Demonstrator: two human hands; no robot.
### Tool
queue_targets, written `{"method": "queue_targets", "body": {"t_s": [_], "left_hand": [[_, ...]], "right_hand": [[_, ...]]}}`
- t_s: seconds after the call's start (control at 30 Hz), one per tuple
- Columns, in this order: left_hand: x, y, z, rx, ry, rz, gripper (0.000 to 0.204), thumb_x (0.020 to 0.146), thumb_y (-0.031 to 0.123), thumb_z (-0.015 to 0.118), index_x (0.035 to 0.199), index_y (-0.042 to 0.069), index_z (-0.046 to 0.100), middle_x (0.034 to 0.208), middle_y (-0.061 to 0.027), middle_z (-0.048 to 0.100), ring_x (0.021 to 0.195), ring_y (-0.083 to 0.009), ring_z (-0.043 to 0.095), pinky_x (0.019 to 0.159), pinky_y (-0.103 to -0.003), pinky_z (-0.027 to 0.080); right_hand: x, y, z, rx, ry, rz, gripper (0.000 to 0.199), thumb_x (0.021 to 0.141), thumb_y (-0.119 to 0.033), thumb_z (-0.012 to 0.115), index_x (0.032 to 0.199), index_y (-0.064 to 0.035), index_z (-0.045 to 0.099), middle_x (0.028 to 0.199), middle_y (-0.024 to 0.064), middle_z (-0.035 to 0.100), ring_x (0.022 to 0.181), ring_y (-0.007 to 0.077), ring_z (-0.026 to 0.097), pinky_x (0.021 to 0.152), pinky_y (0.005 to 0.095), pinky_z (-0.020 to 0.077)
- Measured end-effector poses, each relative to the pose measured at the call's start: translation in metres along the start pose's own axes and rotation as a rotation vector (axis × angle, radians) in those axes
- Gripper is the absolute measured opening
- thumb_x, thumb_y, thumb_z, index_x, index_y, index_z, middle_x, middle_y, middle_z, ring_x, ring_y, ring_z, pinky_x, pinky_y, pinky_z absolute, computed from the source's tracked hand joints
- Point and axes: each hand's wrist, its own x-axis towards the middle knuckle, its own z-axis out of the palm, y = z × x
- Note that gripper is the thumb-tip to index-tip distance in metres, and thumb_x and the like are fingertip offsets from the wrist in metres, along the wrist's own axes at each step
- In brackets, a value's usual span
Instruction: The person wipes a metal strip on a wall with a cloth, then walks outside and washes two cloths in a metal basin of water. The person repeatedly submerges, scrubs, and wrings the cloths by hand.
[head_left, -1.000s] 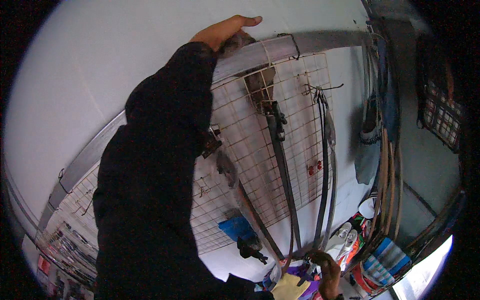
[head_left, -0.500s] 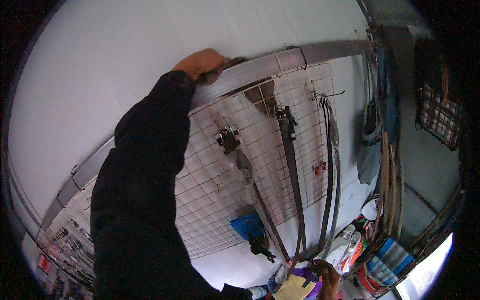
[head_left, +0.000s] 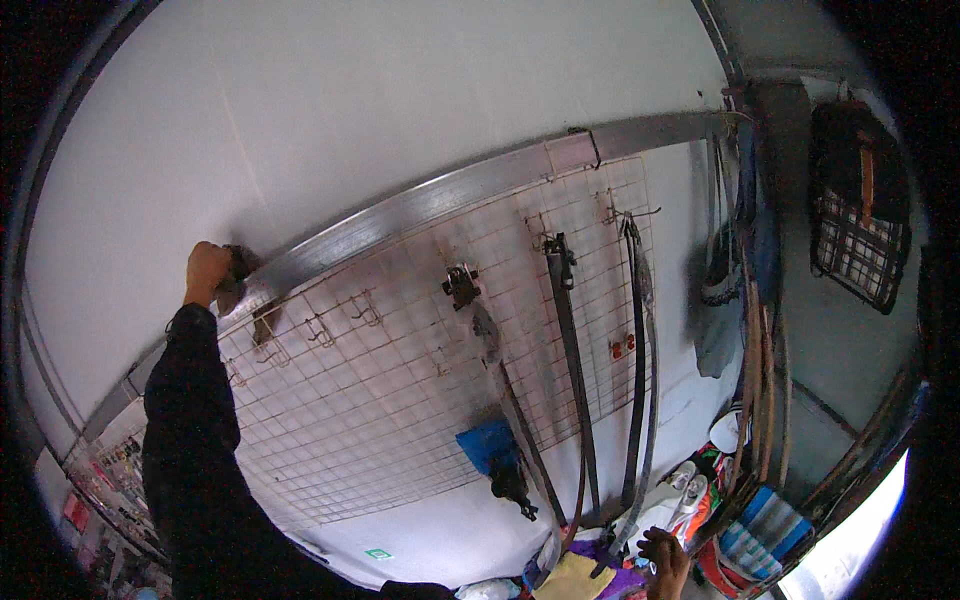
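Observation:
My left hand reaches up in a dark sleeve and presses a dark cloth against the left part of a grey metal rail. The rail runs along the top of a wire grid panel on a white wall. Two long dark belts hang from hooks on the grid, with a shorter strap beside them. At the lower edge my right hand is closed around the lower end of a dark belt. A yellow cloth lies just left of that hand.
A blue object hangs low on the grid. A checked bag hangs on the right wall, with straps and sticks in the corner. Shoes and a blue striped item lie on the floor.
My left hand has slid the cloth leftward and down along the rail, from near its middle to its left part. My arm no longer covers the grid. The right hand stays low by the belts.

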Motion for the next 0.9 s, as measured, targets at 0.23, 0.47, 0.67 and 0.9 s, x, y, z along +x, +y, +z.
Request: {"method": "queue_targets", "body": {"t_s": [0.23, 0.47, 0.67, 0.9], "left_hand": [[0.109, 0.066, -0.024, -0.424, 0.069, -0.447, 0.017, 0.082, 0.023, 0.067, 0.076, 0.008, 0.073, 0.079, -0.0132, 0.073, 0.072, -0.0297, 0.071, 0.067, -0.04, 0.054], [0.263, 0.258, -0.202, -0.667, 0.404, 0.204, 0.023, 0.087, 0.02, 0.058, 0.093, 0.004, 0.074, 0.104, -0.0198, 0.073, 0.09, -0.0366, 0.07, 0.083, -0.047, 0.057], [0.32, 0.359, -0.278, -1.371, 0.197, 0.138, 0.034, 0.094, 0.03, 0.061, 0.113, 0.005, 0.073, 0.113, -0.0204, 0.071, 0.106, -0.0359, 0.068, 0.091, -0.043, 0.054], [0.262, 0.29, -0.239, -1.49, 0.364, 0.007, 0.049, 0.095, 0.027, 0.066, 0.137, 0.004, 0.058, 0.133, -0.0209, 0.065, 0.119, -0.0331, 0.064, 0.104, -0.043, 0.05]], "right_hand": [[-0.014, 0.006, 0.009, 0.515, 0.163, 0.356, 0.043, 0.11, -0.027, 0.04, 0.133, 0.0057, 0.058, 0.121, 0.0173, 0.069, 0.106, 0.0259, 0.067, 0.092, 0.0372, 0.0532], [-0.027, -0.001, 0.005, 0.411, 0.268, 0.593, 0.04, 0.109, -0.023, 0.047, 0.134, 0.0065, 0.058, 0.126, 0.0153, 0.066, 0.109, 0.024, 0.064, 0.094, 0.0372, 0.0522], [-0.029, -0.017, -0.004, 0.84, 0.357, 0.428, 0.041, 0.109, -0.025, 0.047, 0.136, 0.005, 0.056, 0.129, 0.0171, 0.064, 0.113, 0.0277, 0.064, 0.096, 0.0409, 0.0533], [-0.005, -0.023, 0.014, 0.767, 0.278, 0.418, 0.041, 0.109, -0.026, 0.046, 0.136, 0.0028, 0.057, 0.13, 0.0155, 0.065, 0.11, 0.0282, 0.067, 0.09, 0.0388, 0.0546]]}}
